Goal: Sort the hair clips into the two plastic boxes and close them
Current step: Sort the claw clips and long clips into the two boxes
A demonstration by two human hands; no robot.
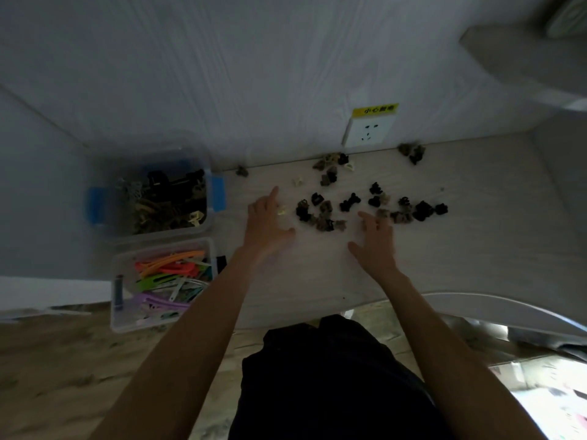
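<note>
Several small dark and beige claw clips (320, 214) lie scattered across the pale table (476, 242). My left hand (266, 223) hovers open at the left end of the scatter, next to a pale yellow clip (281, 212). My right hand (376, 246) is spread open just in front of the clips, fingertips near a beige one (382, 213). At the left stand two open plastic boxes: the far one with blue latches (219, 193) holds dark and beige claw clips, the near clear one (116, 312) holds long coloured snap clips.
A white wall socket (368, 133) with a yellow label sits on the back wall. More clips lie near the wall (413, 152). The table's front edge runs just past my wrists; my dark clothing (333, 376) and the floor are below.
</note>
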